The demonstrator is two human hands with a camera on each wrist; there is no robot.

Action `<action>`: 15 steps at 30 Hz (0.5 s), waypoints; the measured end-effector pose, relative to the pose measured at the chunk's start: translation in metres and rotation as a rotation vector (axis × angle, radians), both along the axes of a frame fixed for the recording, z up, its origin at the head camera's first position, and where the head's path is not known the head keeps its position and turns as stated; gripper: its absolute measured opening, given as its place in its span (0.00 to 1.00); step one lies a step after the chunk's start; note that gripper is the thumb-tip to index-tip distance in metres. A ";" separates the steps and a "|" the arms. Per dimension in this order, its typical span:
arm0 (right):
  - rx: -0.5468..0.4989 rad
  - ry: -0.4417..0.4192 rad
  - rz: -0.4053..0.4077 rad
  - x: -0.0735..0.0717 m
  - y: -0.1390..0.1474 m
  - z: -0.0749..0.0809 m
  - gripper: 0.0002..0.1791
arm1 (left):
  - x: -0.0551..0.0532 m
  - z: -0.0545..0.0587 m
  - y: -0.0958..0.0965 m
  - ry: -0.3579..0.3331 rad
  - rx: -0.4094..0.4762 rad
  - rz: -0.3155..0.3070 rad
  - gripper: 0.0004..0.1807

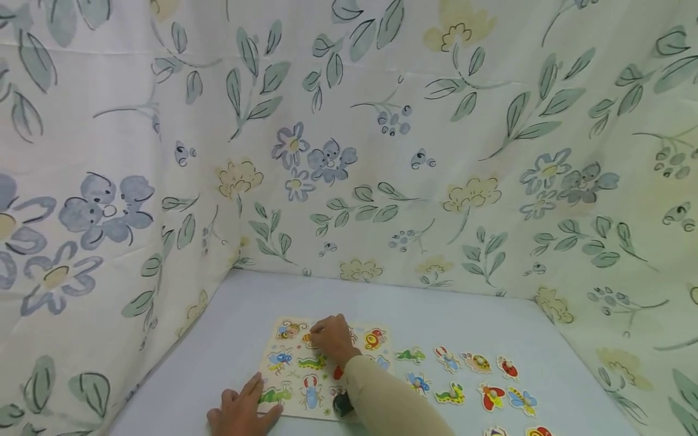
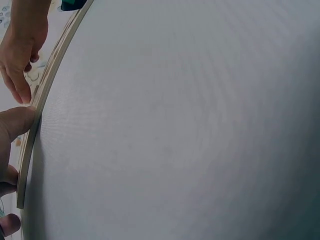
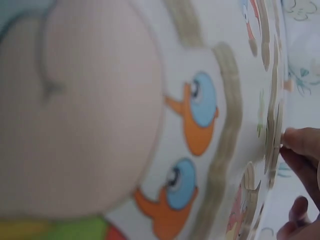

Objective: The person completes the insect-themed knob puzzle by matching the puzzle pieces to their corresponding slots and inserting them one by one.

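Observation:
A wooden insect puzzle board [image 1: 294, 378] lies on the table. At its lower left corner rests my left hand [image 1: 240, 409], fingers extended along the side and thumb on the near edge; its thumb [image 2: 17, 122] touches the board's rim in the left wrist view. Over the top row, my right hand [image 1: 331, 339] pinches a small knob [image 3: 283, 138] of a puzzle piece between thumb and finger. Part of an orange striped figure [image 1: 308, 338] shows beside those fingertips; the hand hides the rest. My right forearm covers part of the board's right side.
Several loose insect pieces lie right of the board, among them a ladybug [image 1: 508, 367], a green caterpillar [image 1: 450, 395] and a snail [image 1: 477, 362]. A floral curtain [image 1: 371, 230] closes off the white table [image 1: 234, 315] at the back and sides.

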State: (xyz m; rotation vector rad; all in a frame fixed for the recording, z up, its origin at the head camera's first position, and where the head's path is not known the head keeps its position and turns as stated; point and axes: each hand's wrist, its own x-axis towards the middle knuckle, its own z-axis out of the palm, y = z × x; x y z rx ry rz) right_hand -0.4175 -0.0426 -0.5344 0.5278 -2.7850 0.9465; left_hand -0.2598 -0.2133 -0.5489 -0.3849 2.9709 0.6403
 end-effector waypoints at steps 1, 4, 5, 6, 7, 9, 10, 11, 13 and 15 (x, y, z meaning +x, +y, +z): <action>0.000 0.014 0.000 0.000 0.000 0.000 0.03 | 0.000 0.001 0.001 0.001 -0.001 0.001 0.51; 0.004 0.047 -0.001 0.000 0.001 -0.001 0.03 | -0.001 0.001 0.001 0.006 -0.003 0.003 0.51; 0.007 0.052 -0.003 0.001 0.001 -0.001 0.03 | -0.001 0.002 0.001 0.006 -0.004 0.004 0.51; 0.009 0.059 0.000 0.001 0.001 -0.002 0.03 | -0.001 0.002 0.002 0.006 -0.005 0.007 0.51; 0.012 0.060 -0.001 0.001 0.001 -0.002 0.03 | -0.001 0.001 0.001 0.006 -0.006 0.007 0.51; 0.019 0.053 -0.006 0.002 0.001 -0.002 0.03 | -0.001 0.001 0.002 0.002 -0.005 0.009 0.50; 0.024 0.048 -0.008 0.001 0.001 -0.003 0.03 | -0.001 0.001 0.001 -0.001 -0.004 0.009 0.51; 0.027 0.040 -0.011 0.001 0.001 -0.003 0.03 | -0.001 0.001 0.001 -0.002 -0.002 0.009 0.51; 0.028 0.018 -0.019 0.001 0.001 -0.004 0.03 | -0.001 0.000 0.001 -0.007 0.001 0.008 0.51; 0.025 -0.003 -0.015 0.001 0.002 -0.004 0.03 | -0.001 0.000 0.001 -0.005 0.003 0.011 0.51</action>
